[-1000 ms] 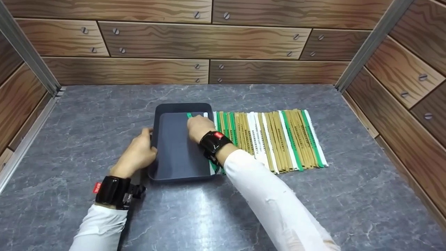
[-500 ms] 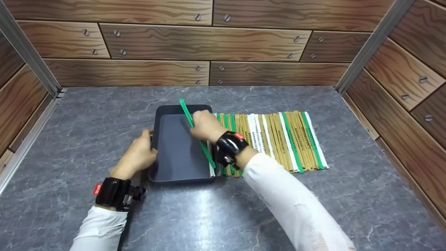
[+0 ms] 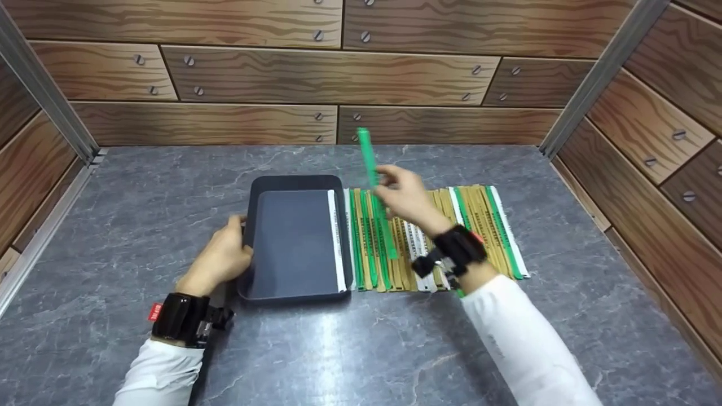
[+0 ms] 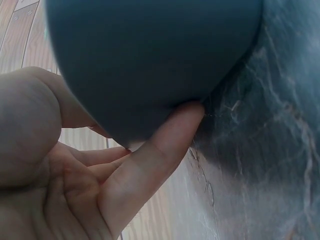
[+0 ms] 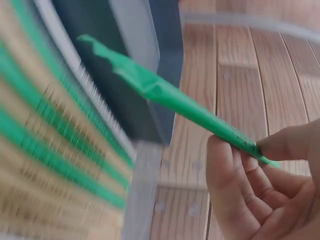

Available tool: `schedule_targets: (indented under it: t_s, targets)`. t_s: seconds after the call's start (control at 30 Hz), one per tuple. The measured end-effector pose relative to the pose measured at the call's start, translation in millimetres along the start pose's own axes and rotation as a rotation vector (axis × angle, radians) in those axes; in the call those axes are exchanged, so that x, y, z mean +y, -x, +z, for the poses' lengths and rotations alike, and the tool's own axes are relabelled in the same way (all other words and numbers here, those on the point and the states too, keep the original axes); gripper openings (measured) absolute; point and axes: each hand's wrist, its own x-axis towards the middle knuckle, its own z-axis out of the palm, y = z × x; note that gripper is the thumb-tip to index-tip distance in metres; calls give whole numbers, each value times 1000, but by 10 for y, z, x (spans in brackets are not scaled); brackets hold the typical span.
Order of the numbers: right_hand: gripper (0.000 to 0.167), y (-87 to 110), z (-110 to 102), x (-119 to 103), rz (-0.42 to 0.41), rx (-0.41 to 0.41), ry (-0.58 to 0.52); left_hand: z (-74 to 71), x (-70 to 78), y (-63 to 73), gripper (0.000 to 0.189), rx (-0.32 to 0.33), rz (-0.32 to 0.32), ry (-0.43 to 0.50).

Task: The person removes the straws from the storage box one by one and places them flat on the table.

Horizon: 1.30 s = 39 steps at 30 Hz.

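In the head view my left hand (image 3: 223,256) holds the dark grey tray (image 3: 265,293) at its left wall, with the thumb on the wall near the table in the left wrist view. My right hand (image 3: 409,197) pinches a green paper-wrapped straw (image 5: 175,97) between thumb and fingers, its wrapper crinkled at one end. This straw is raised over a row of wrapped straws (image 3: 479,225) in brown, green and white, right of the tray. One white wrapped straw (image 3: 336,239) lies inside the tray along its right wall.
The grey marbled table (image 3: 141,197) carries tray and row, which lie right against each other. Wood-patterned panels (image 3: 254,73) stand behind and on both sides, with metal posts (image 3: 586,84) at the back corners.
My right hand has lifted the green straw out of the tray and moved right with it, over the row. The white straw in the tray is now fully uncovered. My left hand stays put.
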Motion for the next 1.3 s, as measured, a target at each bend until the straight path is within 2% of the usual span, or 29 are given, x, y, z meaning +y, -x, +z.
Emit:
schedule_targets:
  t_s: [0.17,0.47,0.63,0.8,0.9,1.07,1.3]
  targets:
    - [53,115,-407,367,37,87,23,-8,0,1,65,-4,-12,3]
    - [49,434,-1174,856,142,216,184,37,-11,5,66,-4,-22,17]
    - [49,592,-1411,1000,188,298,254,40,-3,-2,67,-12,-19,26]
    - [43,647,-1605,1087,229,380,288,12,-4,1,67,-8,-24,30]
    - [41,680,-1720,1182,268,408,364,5,-8,3,67,-3,-17,11]
    - [45,726,-1841,1389,333,378,486,2,-11,11,67,-3,-23,6]
    - [45,749,-1887,1598,396,283,538,7,3,13,66,3,-7,8]
